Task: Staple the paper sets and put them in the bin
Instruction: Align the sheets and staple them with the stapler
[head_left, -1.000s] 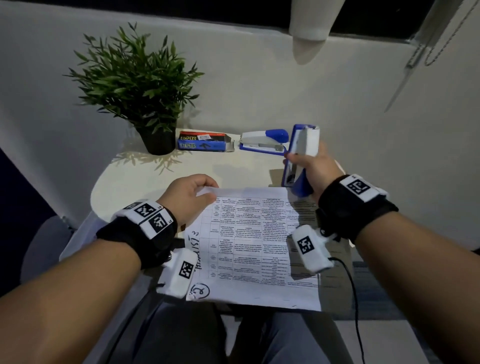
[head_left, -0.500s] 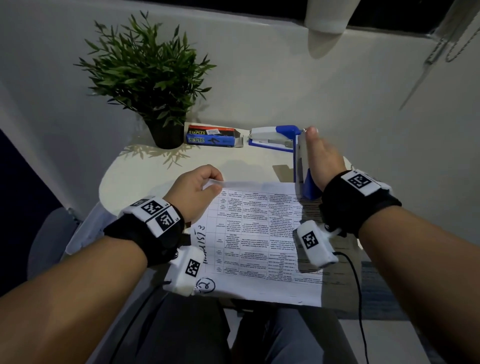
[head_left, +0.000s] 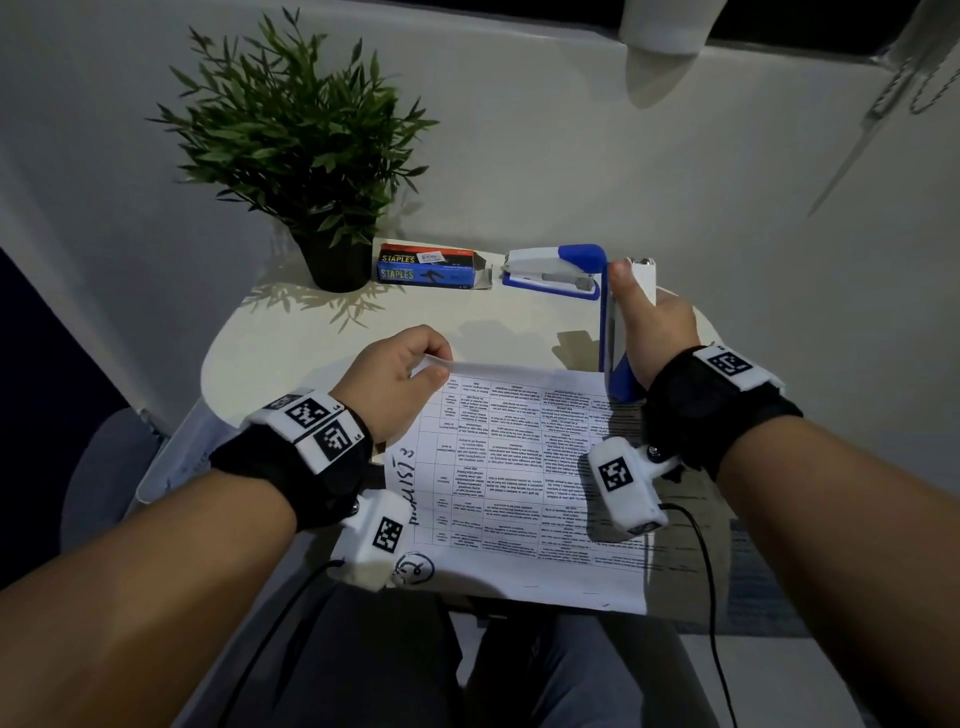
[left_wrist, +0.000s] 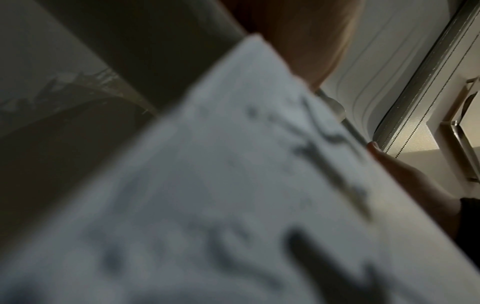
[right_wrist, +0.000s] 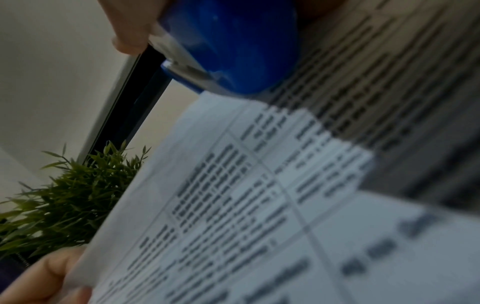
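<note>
- The left hand (head_left: 397, 376) is pinching the far left corner of the paper set (head_left: 514, 473), with that far edge lifted a bit off the tabletop (head_left: 291, 353).
- The right hand (head_left: 655, 332) is wrapped round a blue-and-white stapler (head_left: 613, 332), thumb running up its top. It's held nearly upright at the paper's far right corner, just ahead of the wrist.
- In the right wrist view the blue end of the stapler sits right at the paper's edge. I can't tell if the corner is actually inside the mouth.
- So we're at the stapling step, and as far as I can tell the sheets aren't fastened yet.
- My guess for the next move is to feed that corner fully into the stapler, keep the sheets lined up with the left-hand pinch, then squeeze.
- Beyond the hands there's a second stapler (head_left: 550, 273), a box of staples (head_left: 426, 267) and a potted plant (head_left: 306, 150).
- I don't see the bin anywhere.
</note>
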